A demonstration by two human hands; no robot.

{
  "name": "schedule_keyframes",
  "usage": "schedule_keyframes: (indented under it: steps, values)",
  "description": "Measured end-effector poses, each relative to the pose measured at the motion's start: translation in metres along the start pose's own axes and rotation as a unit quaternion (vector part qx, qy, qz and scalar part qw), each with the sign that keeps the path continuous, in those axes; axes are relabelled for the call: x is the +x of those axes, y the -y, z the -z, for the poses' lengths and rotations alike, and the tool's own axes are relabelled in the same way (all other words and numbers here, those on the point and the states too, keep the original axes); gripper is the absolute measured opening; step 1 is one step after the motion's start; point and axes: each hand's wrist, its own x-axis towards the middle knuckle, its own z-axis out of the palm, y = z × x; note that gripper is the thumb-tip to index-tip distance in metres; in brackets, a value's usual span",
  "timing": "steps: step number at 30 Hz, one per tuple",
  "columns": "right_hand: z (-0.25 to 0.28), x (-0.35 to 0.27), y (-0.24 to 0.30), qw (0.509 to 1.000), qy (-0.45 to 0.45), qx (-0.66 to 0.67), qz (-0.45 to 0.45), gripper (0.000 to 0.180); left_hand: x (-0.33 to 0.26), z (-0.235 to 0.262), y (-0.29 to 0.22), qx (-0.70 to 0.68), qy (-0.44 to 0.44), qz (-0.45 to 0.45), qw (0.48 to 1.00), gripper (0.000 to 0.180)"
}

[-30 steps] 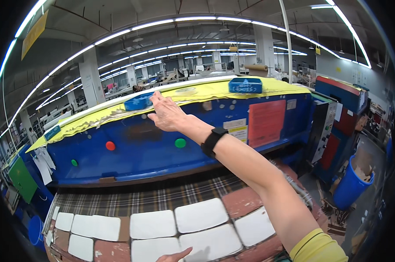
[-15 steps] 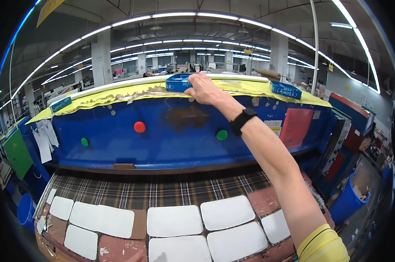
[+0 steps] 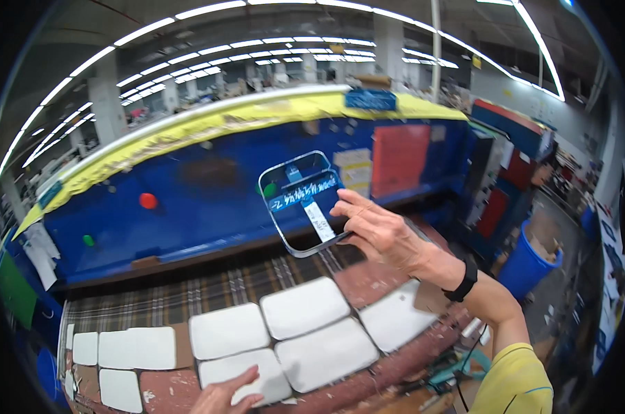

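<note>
My right hand (image 3: 388,238), with a dark band on its wrist, grips the right side of a cutting die (image 3: 297,196). The die is a rounded rectangular metal frame with a blue crossbar and a white label strip. It is held tilted in the air in front of the blue press beam (image 3: 216,200). Low in the view, my left hand (image 3: 222,397) has its thumb and fingers apart and holds nothing. It is over or against a rounded white piece (image 3: 247,372); contact cannot be told.
Several white pieces (image 3: 305,307) lie in rows on reddish board, in front of plaid fabric (image 3: 153,297). Yellow cloth (image 3: 257,110) covers the beam's top, where another blue die (image 3: 369,99) rests. A blue bin (image 3: 530,255) stands at the right.
My right hand has lifted the cutting die off the beam's top and brought it down and nearer. My left hand has come further into view, and the view has turned right.
</note>
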Motion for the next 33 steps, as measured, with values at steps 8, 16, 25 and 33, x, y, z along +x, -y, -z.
schedule_keyframes:
  steps: [8,16,25,33]
  values:
    - [0.091,-0.141,-0.053,0.991,0.032,-0.037,-0.124,0.018,0.111,-0.068,-0.06,-0.012,-0.012,-0.022,1.0,0.066]
    - [0.102,-0.255,-0.125,0.985,0.104,0.036,-0.135,0.016,0.272,-0.203,-0.116,-0.03,-0.071,-0.074,0.994,0.077]
    - [0.028,-0.318,-0.189,0.976,0.146,0.132,-0.093,0.024,0.364,-0.301,-0.116,-0.017,-0.14,-0.041,0.989,0.098]
    - [-0.012,-0.332,-0.198,0.967,0.141,0.167,-0.129,0.017,0.372,-0.299,-0.109,-0.014,-0.145,-0.055,0.988,0.109]
